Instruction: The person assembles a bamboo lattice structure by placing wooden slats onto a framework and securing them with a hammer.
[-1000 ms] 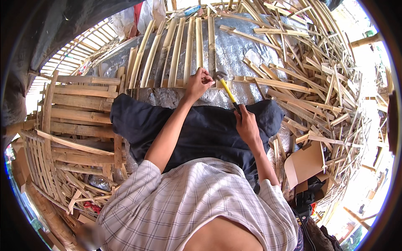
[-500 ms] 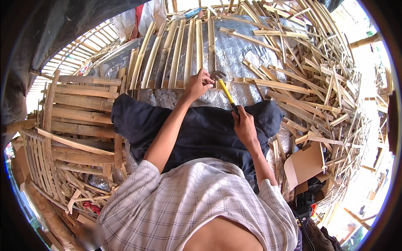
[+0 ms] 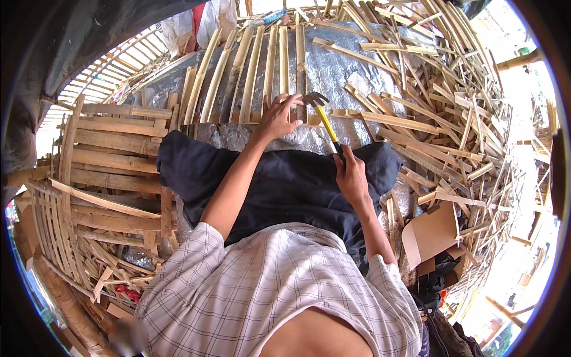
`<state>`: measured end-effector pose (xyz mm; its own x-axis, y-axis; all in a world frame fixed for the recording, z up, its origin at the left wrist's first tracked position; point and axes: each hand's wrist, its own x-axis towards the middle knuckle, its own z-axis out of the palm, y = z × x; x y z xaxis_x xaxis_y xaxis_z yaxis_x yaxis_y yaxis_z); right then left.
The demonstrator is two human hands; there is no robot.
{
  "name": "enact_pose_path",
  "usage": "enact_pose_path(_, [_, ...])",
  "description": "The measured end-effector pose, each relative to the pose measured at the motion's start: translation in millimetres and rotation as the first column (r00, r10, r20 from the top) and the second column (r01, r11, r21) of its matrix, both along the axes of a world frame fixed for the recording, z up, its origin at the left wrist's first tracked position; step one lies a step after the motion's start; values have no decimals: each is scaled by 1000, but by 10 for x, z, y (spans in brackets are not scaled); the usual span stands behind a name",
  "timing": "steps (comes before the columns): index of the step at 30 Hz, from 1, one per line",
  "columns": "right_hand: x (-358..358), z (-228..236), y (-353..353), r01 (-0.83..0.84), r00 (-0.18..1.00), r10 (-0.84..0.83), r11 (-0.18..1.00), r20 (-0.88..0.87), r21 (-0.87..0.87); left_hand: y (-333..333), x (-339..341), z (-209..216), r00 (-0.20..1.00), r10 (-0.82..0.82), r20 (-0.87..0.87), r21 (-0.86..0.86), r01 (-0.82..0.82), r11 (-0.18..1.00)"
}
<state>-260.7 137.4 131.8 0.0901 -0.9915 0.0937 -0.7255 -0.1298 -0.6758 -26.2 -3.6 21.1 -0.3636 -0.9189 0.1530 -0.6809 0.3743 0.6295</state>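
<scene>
A claw hammer [image 3: 326,125] with a yellow and black handle is gripped low on its handle by my right hand [image 3: 352,178]. Its dark head is raised at the far end, just right of my left hand's fingertips. My left hand [image 3: 277,120] has its fingers apart and lies over the near ends of a row of bamboo slats [image 3: 253,74]. Beneath those ends runs a bamboo crosspiece [image 3: 386,119], partly hidden by the hand. I cannot make out anything between the left fingers.
Cut bamboo strips [image 3: 464,119] lie heaped along the right. A bamboo slatted panel [image 3: 113,157] stands on the left. Dark cloth [image 3: 279,184] covers my lap, and a grey plastic sheet [image 3: 351,59] spreads under the slats. An opened cardboard box [image 3: 431,235] sits at the lower right.
My left hand's fingers have gone from a pinch to spread, and the hand has shifted slightly left. The hammer's head has moved a little farther away, still in my right hand.
</scene>
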Motion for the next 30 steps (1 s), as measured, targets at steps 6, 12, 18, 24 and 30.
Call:
enact_pose_path(6, [-10,-34,-42,-22,993,40,988,-114,151,-5,81,-108,1000,-22,15,10,22,1000])
enact_pose_path(12, [59,-49,-37,-3,996,9,998,-84,67,-15,84,-139,998,-40,41,-39,41,998])
enact_pose_path(18, [16,48,-81,5,996,5,994,-88,106,-5,90,-119,998,-49,45,-29,50,998])
enact_pose_path(24, [-28,-89,-59,-14,992,27,994,-120,110,-25,95,-118,995,-50,89,3,50,999])
enact_pose_path(30, [14,56,-47,-29,996,35,997,-82,74,-12,109,-63,993,-57,101,-40,61,997])
